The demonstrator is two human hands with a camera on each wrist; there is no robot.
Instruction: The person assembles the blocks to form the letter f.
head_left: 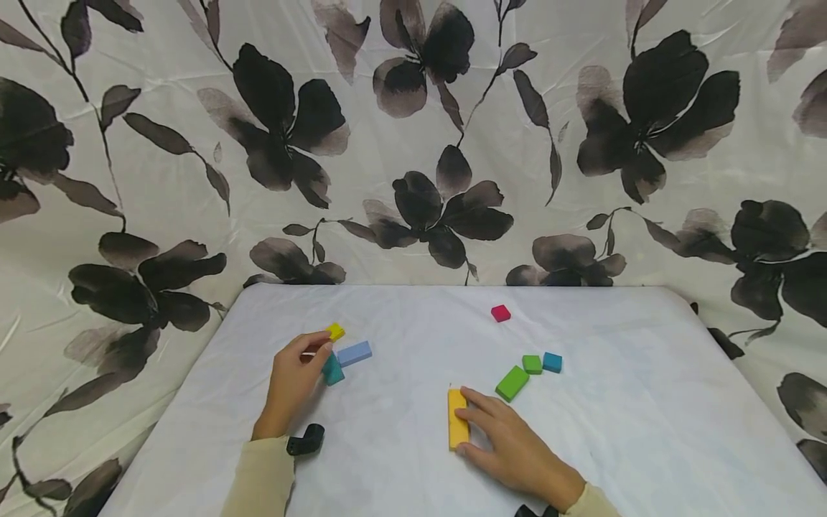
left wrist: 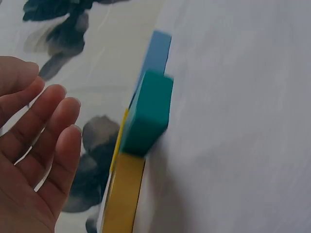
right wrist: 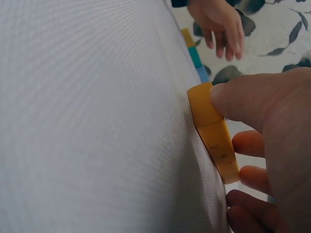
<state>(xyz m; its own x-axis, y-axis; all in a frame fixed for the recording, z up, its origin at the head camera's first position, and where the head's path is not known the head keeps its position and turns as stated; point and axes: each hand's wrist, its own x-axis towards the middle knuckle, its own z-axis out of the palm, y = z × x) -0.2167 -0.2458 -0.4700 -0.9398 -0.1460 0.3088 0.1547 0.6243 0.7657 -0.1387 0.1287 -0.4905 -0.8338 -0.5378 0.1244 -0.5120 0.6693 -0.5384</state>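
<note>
The long yellow block [head_left: 453,424] lies on the white cloth [head_left: 388,459], its length running from twelve to six o'clock in the head view; whether it is pressed down or slightly raised, I cannot tell. The right hand [head_left: 517,445], at four o'clock from it, pinches it, thumb at the near end, fingers reaching over its right side and far end. To handle it well, pressure should probably stay even between thumb and fingertips, since a lopsided pinch could swivel so long a piece. Toward two o'clock sit the long green block [head_left: 512,384], the small green block [head_left: 533,364] and the dark blue block [head_left: 552,362]; knuckles are best kept clear of them. The red block [head_left: 500,313] lies farther off at one o'clock. Toward ten o'clock, the left hand [head_left: 293,384] hovers by the teal block [head_left: 333,370], fingers loosely bent and apart, seemingly holding nothing; the small yellow block [head_left: 335,331] stands at twelve from the teal one, the pale blue block [head_left: 354,353] at two. A light touch there should avoid nudging that cluster.
</note>
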